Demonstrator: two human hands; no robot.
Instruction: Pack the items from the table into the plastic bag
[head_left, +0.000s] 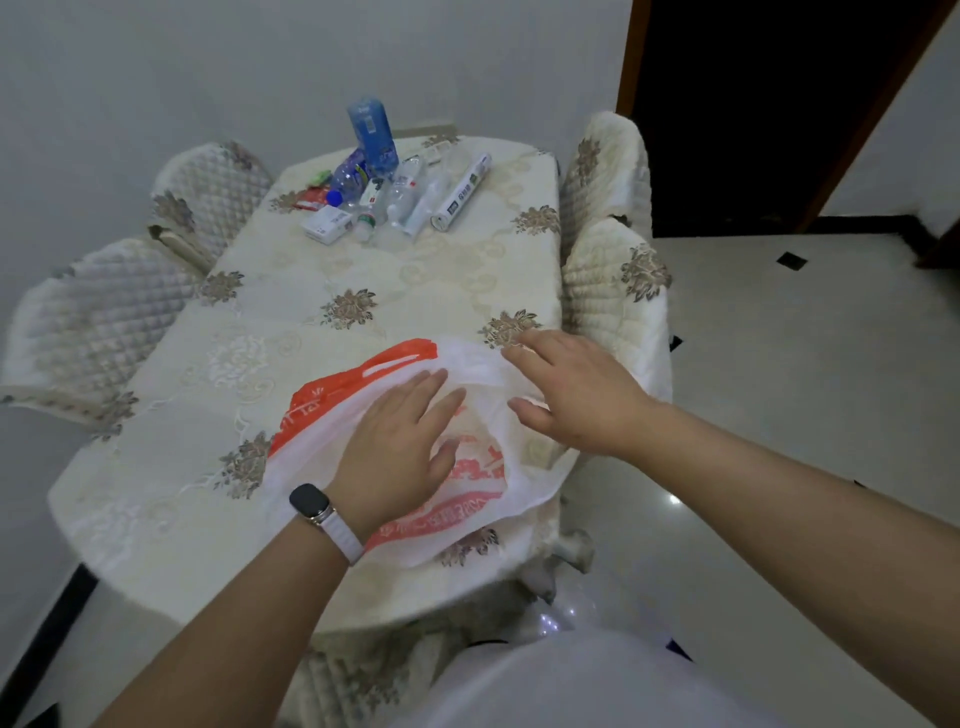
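A white plastic bag (332, 415) with orange-red print lies flat on the near right part of the table (291, 312). My left hand (400, 447), with a watch on the wrist, rests palm down on the bag, fingers apart. My right hand (576, 395) hovers over the bag's right edge, fingers spread, holding nothing. At the far end lies a pile of items: a tall blue bottle (374, 132), a small water bottle (349, 179), a white box (328, 224), a long white roll box (462, 191), a red packet (310, 198) and clear bottles (410, 195).
Quilted cream chairs stand at the left (93, 332) and right (613, 280) of the table, with two more further back. A dark doorway (753, 104) opens at the right. Glossy white floor lies to the right.
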